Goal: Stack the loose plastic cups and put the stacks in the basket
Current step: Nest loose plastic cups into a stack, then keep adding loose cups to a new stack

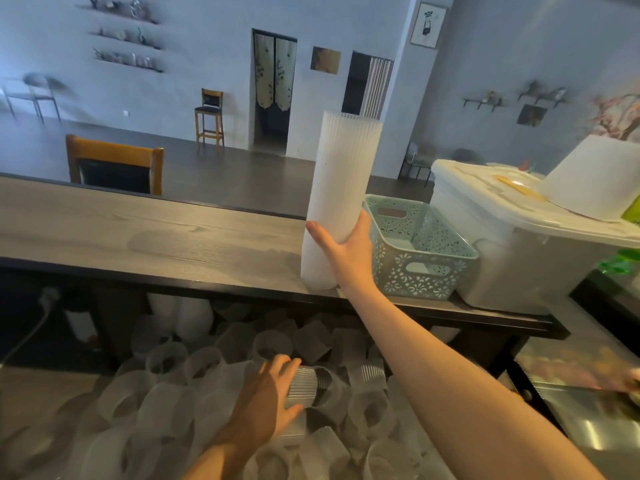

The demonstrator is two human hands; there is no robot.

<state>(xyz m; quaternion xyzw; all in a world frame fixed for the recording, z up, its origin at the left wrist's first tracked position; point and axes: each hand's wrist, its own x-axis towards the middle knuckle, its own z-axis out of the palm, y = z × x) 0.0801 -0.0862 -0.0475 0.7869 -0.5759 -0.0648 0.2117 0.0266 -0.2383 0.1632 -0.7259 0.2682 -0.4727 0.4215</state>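
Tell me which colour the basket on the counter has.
Pale mint green, with a lace-like cut-out pattern; the basket shows in the head view.

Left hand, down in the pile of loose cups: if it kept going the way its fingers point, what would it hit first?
The left hand already grips a ribbed plastic cup; straight on, that cup would probably bump the neighbouring loose cups first, though depth is unclear.

You get one view only, head-worn, wide-angle. It looks forward and down over the wooden counter [145, 233], tilted so the counter slopes. Loose cups [166, 407] sit close below the lens, the basket [420, 252] at arm's reach, the room's back wall far off.
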